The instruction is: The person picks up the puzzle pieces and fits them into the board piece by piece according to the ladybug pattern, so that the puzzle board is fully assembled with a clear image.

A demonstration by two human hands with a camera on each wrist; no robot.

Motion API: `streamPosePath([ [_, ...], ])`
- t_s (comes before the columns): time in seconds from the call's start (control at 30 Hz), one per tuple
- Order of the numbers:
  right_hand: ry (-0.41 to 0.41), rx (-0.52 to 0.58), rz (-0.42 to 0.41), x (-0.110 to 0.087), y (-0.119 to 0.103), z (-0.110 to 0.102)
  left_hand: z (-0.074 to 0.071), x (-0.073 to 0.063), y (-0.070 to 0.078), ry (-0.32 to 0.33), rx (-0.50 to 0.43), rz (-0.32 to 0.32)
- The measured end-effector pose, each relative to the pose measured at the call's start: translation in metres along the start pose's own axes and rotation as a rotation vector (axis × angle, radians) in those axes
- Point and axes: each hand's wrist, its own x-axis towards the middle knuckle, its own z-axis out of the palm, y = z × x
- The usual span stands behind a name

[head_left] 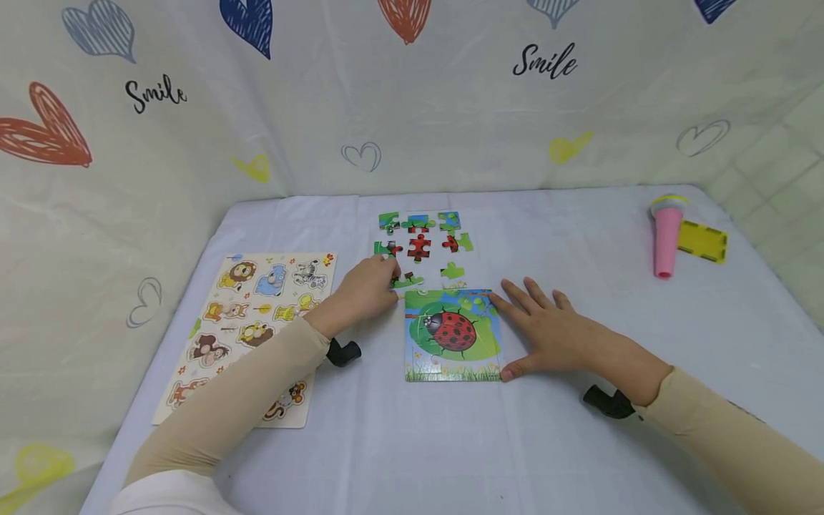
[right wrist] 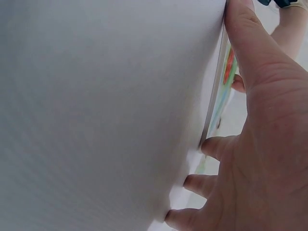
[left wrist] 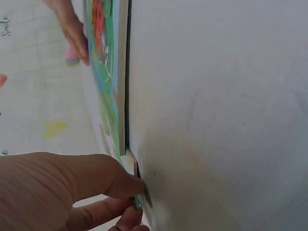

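Observation:
A square ladybug puzzle board [head_left: 453, 335] lies flat on the white table. My right hand [head_left: 558, 330] is spread beside it, with thumb and index finger touching its right edge and the other fingertips resting on the cloth. Beyond the board's far left corner, my left hand [head_left: 365, 290] pinches a small green-edged puzzle piece [left wrist: 137, 202] between thumb and fingers, low at the table; most of that piece is hidden. Several loose jigsaw pieces lie in rows behind the board, among them a red one [head_left: 419, 247] and a green one [head_left: 453, 270].
An animal puzzle board [head_left: 239, 381] lies at the left, partly under my left forearm. At the far right are a pink toy microphone [head_left: 667, 239] and a yellow rectangular piece [head_left: 703, 242]. A cloth printed with hearts [head_left: 444, 93] hangs behind the table.

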Motion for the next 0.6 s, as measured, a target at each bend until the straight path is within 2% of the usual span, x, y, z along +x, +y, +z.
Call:
streamPosePath([
  [0.33, -0.006, 0.017, 0.002, 0.001, 0.002, 0.002, -0.011, -0.002, -0.009, 0.022, 0.175, 0.023],
  [0.6, -0.009, 0.03, 0.0, 0.0, 0.002, 0.001, -0.022, -0.005, -0.008, 0.014, 0.117, 0.002],
])
